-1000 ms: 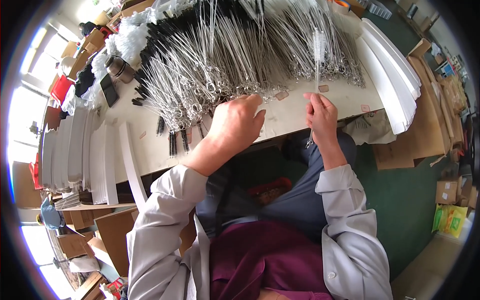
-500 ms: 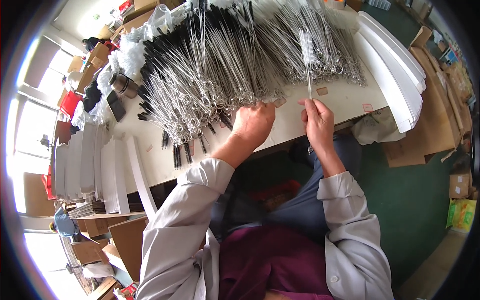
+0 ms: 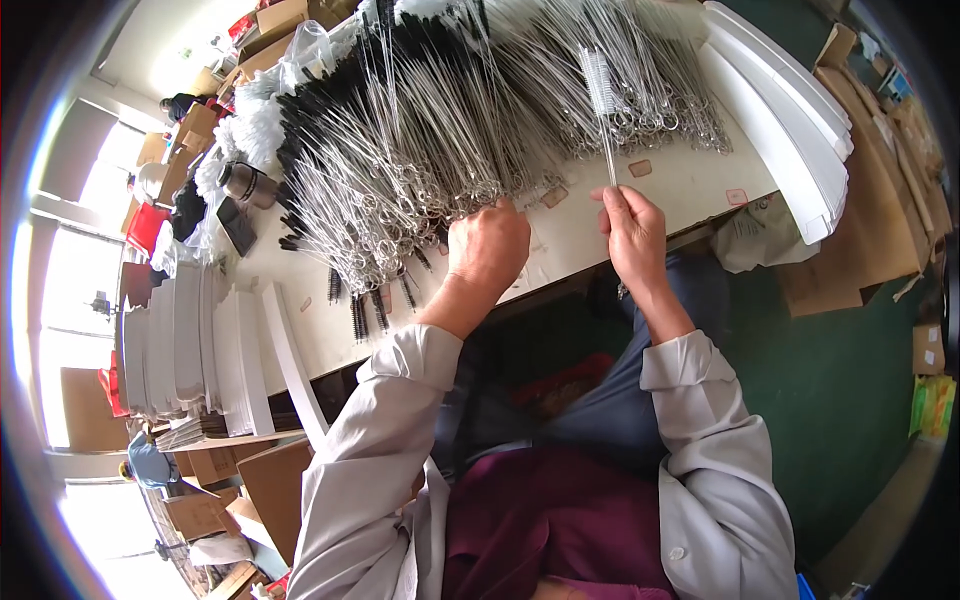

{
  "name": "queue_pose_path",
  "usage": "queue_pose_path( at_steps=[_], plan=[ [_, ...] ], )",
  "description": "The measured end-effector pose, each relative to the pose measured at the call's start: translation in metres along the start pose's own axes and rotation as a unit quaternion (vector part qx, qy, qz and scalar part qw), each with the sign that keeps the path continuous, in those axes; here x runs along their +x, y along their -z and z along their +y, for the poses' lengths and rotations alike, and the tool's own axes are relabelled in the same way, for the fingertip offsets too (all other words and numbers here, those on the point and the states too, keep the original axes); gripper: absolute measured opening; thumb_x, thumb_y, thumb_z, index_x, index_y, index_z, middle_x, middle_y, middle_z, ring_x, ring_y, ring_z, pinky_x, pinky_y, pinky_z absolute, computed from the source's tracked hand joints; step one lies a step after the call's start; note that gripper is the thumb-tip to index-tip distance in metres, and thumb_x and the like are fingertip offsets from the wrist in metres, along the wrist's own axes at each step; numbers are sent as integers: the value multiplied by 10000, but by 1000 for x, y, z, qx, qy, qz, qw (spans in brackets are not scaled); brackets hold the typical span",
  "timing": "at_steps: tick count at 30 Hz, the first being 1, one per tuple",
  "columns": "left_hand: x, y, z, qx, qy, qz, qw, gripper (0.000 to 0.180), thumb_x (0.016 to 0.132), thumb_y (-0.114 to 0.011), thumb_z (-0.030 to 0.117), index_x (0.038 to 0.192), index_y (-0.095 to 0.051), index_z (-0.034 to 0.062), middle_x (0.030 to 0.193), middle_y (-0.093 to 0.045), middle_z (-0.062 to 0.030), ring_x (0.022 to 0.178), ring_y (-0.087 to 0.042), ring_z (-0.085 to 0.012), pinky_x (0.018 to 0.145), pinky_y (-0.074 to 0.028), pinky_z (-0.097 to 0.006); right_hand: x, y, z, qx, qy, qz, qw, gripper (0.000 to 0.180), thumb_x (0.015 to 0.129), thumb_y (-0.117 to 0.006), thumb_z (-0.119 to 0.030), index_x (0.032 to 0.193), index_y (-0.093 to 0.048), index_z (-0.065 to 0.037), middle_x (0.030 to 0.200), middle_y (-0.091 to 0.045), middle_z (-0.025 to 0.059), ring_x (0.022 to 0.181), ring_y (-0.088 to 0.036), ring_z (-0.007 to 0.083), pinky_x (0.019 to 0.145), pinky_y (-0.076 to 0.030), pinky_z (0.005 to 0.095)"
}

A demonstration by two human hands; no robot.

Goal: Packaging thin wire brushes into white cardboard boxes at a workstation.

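Head: white-bristled brush points forward, long axis leaning slightly left.

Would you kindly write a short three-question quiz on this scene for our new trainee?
1. Which hand holds the white-bristled brush?
2. Where is the flask? A) left of the pile of brushes; B) right of that pile; C) between the hands.
3. True or false: the left hand is at the near edge of the pile.

Key: 1. The right hand. 2. A. 3. True.
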State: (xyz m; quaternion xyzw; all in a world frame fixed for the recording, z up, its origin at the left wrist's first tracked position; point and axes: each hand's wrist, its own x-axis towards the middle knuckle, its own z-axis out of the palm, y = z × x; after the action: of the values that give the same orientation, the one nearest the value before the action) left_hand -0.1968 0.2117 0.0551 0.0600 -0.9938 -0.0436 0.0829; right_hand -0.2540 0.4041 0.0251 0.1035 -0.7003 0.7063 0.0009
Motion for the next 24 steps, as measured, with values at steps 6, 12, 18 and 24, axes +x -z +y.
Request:
queue_pose_path(
  at_steps=[6, 12, 18, 24],
  plan=[
    [-6, -3, -4, -88, -5, 104, 991, 232, 886, -661, 241, 788, -598, 41, 720, -676, -176, 668, -680, -390, 627, -546, -487, 0, 1, 3, -17, 18, 0, 1000, 312, 1069, -547, -233, 970, -713, 12, 607, -535, 2, 554, -467, 76, 529, -381, 288],
    [-14, 10, -4, -49, -86, 268, 958, 141, 812, -694, 129, 748, -579, 78, 663, -609, -91, 572, -630, -294, 534, -522, -397, -2, -2, -2, -10, 7, 0, 1000, 317, 1064, -556, -246, 977, -712, 16, 612, -544, 12, 560, -479, 87, 537, -393, 299],
    [-10, 35, -5, -61, -119, 327, 935, 108, 799, -709, 58, 889, -679, 110, 716, -626, -57, 582, -635, -246, 522, -514, -357, -3, 0, 1, -10, 3, -3, 1000, 313, 1057, -555, -243, 976, -707, 18, 612, -553, 22, 561, -494, 91, 543, -398, 298],
    [-17, 26, -10, -207, -25, 184, 960, 131, 882, -715, 152, 900, -713, 21, 675, -691, -130, 608, -700, -253, 612, -555, -342, -3, -3, -2, -34, 18, -1, 999, 314, 1058, -554, -241, 960, -705, 17, 597, -549, 27, 551, -509, 101, 541, -405, 303]
  ],
)
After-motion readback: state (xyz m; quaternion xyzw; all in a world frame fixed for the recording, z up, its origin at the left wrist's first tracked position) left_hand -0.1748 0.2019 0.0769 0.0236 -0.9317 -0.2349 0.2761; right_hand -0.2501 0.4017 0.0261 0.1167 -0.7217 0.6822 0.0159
